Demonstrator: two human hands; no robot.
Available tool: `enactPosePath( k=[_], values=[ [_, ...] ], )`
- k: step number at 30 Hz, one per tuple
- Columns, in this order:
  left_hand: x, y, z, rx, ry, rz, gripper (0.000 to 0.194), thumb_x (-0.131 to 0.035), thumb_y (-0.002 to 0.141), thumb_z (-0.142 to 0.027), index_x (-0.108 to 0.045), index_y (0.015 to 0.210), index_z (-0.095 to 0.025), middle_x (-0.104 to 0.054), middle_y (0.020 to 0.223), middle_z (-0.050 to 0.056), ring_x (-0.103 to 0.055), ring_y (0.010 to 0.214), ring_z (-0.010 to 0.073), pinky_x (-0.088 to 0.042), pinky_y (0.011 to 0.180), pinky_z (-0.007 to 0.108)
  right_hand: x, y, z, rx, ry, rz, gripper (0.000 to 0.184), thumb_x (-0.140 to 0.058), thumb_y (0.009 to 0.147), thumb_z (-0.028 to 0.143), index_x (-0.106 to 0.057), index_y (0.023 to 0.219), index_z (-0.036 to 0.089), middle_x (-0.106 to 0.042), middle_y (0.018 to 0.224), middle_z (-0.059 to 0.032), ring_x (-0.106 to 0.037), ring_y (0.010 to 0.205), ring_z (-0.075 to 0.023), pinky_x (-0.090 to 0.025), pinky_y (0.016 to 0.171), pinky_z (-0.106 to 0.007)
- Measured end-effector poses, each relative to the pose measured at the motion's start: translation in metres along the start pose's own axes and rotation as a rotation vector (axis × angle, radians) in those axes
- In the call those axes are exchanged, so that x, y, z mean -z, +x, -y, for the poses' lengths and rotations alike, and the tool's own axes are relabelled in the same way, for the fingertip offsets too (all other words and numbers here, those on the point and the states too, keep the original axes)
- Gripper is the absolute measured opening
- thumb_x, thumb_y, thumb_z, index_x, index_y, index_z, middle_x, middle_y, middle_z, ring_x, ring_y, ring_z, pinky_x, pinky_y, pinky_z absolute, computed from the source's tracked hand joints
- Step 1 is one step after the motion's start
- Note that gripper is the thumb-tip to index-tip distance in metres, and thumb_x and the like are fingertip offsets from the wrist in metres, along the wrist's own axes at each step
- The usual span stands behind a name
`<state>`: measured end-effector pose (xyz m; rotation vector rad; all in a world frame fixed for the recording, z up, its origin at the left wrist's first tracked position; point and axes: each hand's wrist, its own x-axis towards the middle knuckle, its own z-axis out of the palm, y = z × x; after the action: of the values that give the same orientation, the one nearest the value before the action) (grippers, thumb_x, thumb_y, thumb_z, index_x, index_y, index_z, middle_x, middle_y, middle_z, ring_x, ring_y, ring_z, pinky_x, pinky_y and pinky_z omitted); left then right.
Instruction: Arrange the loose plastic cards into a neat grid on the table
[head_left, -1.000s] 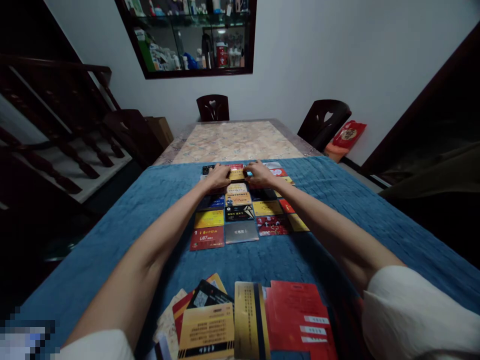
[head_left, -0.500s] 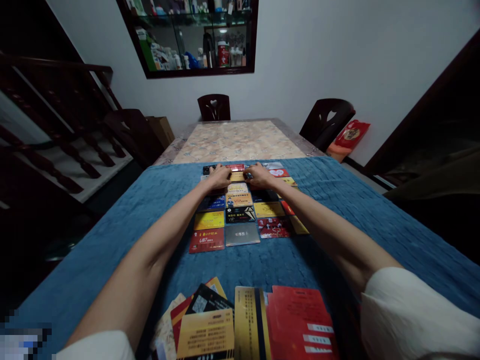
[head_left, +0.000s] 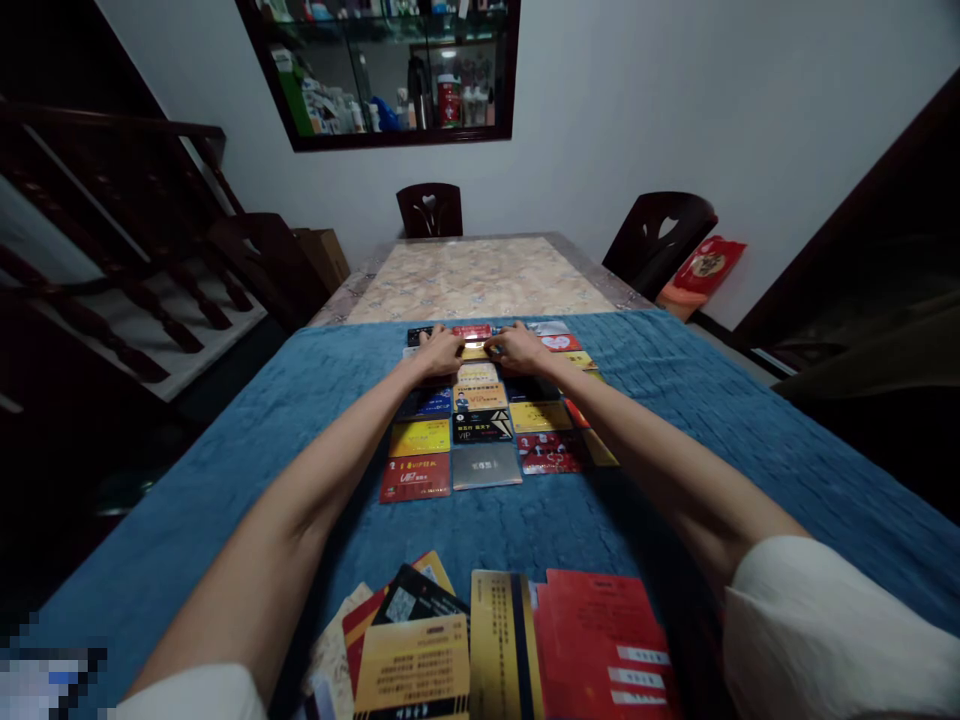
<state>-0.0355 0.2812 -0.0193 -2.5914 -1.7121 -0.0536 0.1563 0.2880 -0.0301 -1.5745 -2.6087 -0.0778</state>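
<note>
Both arms reach far forward to the back rows of cards laid on a blue cloth (head_left: 247, 470). Between my left hand (head_left: 441, 352) and my right hand (head_left: 517, 350) lies a gold card (head_left: 474, 352), its two side edges gripped by my fingertips. A red card (head_left: 472, 332) is just beyond it, and a cream card (head_left: 478, 374) just nearer. Closer still in that column are an orange VIP card (head_left: 481, 397), a black VIP card (head_left: 482, 427) and a grey card (head_left: 486, 467). My hands hide parts of the neighbouring cards.
Nearest me lies a loose pile with a gold card (head_left: 412, 665), a black card (head_left: 420, 595) and red cards (head_left: 604, 640). Beyond the cloth is the patterned tabletop (head_left: 480, 275). Chairs (head_left: 660, 240) stand around it, with a stair railing (head_left: 112, 250) at left.
The gold card between my fingertips looks tilted a little and narrower than before. My hands stay at almost the same spot; the view has shifted slightly.
</note>
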Motion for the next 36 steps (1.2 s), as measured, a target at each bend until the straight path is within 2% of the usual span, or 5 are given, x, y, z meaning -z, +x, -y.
enactPosePath(
  k=[9,14,21,27,36],
  values=[
    [0.008,-0.02,-0.004,-0.007,0.01,-0.067,0.033,-0.05,0.082,-0.016,-0.067,0.11,-0.018,-0.06,0.119,0.017,-0.041,0.125,0.0349,-0.035,0.096,0.053,0.009,-0.008,0.005,-0.01,-0.015,-0.017,0.042,-0.05,0.095,0.036,-0.063,0.132,0.023,-0.062,0.133,-0.0131,-0.048,0.118,-0.0334,-0.041,0.089,-0.04],
    [0.013,-0.043,-0.003,-0.036,-0.011,-0.132,0.032,-0.049,0.084,-0.016,-0.069,0.109,-0.017,-0.06,0.119,0.017,-0.04,0.125,0.0353,-0.033,0.097,0.054,0.018,-0.023,0.009,0.02,-0.021,-0.051,0.036,-0.051,0.095,0.031,-0.067,0.125,0.022,-0.064,0.128,-0.0135,-0.048,0.115,-0.0316,-0.039,0.085,-0.037],
    [0.017,-0.086,-0.008,-0.089,-0.051,-0.205,0.027,-0.047,0.088,-0.018,-0.071,0.099,-0.017,-0.064,0.114,0.014,-0.039,0.123,0.0324,-0.03,0.097,0.052,0.026,-0.049,0.019,0.092,-0.012,-0.116,0.029,-0.049,0.094,0.023,-0.073,0.11,0.02,-0.068,0.114,-0.0127,-0.048,0.109,-0.0301,-0.033,0.077,-0.035],
    [0.019,-0.128,-0.02,-0.126,-0.107,-0.23,0.03,-0.048,0.089,-0.019,-0.072,0.105,-0.018,-0.065,0.114,0.013,-0.038,0.124,0.0324,-0.028,0.099,0.052,0.027,-0.072,0.032,0.149,-0.003,-0.151,0.029,-0.048,0.094,0.022,-0.075,0.104,0.019,-0.071,0.106,-0.0117,-0.047,0.105,-0.0295,-0.028,0.072,-0.035],
    [0.023,-0.191,-0.041,-0.123,-0.182,-0.259,0.028,-0.051,0.088,-0.016,-0.072,0.106,-0.019,-0.067,0.112,0.011,-0.041,0.126,0.0326,-0.03,0.102,0.053,0.038,-0.116,0.067,0.265,0.033,-0.152,0.028,-0.049,0.095,0.022,-0.076,0.099,0.019,-0.072,0.102,-0.0114,-0.045,0.104,-0.0288,-0.027,0.078,-0.036]
  ],
)
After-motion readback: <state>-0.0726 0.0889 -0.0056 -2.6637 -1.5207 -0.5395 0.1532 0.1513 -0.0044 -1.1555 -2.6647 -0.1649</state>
